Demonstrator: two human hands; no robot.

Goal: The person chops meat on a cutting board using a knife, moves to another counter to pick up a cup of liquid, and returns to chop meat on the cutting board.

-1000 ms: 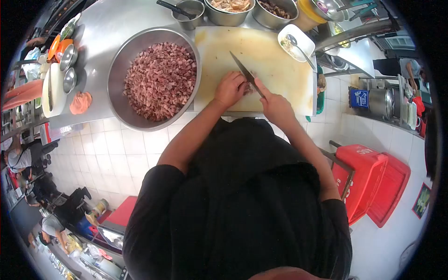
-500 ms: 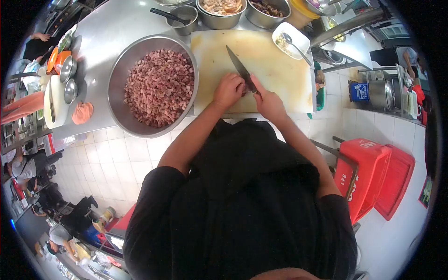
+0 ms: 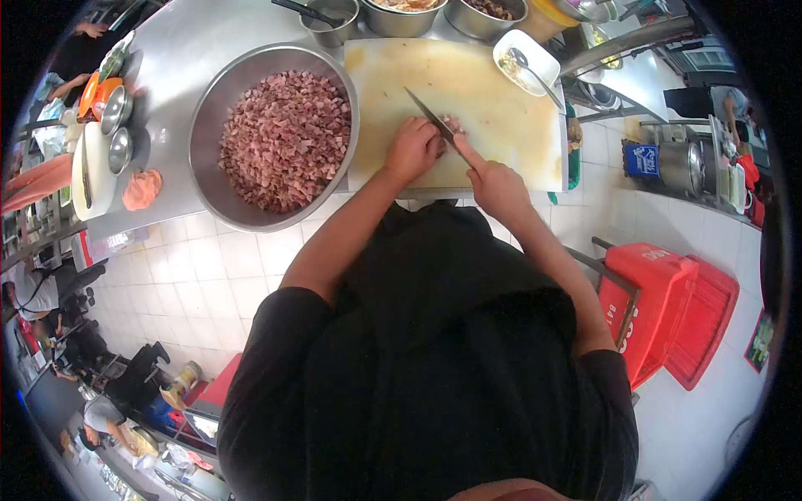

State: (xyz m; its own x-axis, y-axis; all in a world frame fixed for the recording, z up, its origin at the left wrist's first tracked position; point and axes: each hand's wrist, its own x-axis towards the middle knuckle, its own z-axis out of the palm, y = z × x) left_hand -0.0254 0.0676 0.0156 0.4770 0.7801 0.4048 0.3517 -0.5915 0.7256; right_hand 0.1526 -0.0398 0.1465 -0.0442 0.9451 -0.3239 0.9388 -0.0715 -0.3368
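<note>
My right hand (image 3: 499, 184) grips the handle of a kitchen knife (image 3: 426, 107), its index finger stretched along the blade. The blade slants up and left across the cutting board (image 3: 501, 125). Curled fingers of my left hand (image 3: 413, 149) press on a small piece of meat (image 3: 441, 149) at the blade's left side, mostly hidden under the fingertips. Just right of the blade lie a few small cut bits of meat (image 3: 454, 123). Left of the board, a large steel bowl (image 3: 200, 125) holds a heap of diced pinkish meat (image 3: 284, 142).
Behind the board stand a steel pot with a black-handled ladle (image 3: 332, 33) and steel bowls of food (image 3: 484, 23). A white dish (image 3: 535, 52) with a spoon sits at the board's far right corner. A pink cloth (image 3: 142, 189) lies left. A red bin (image 3: 643, 317) stands right.
Small cut bits of meat now show right of the blade. My right hand has shifted slightly right and nearer to me. The whole view has tilted a little.
</note>
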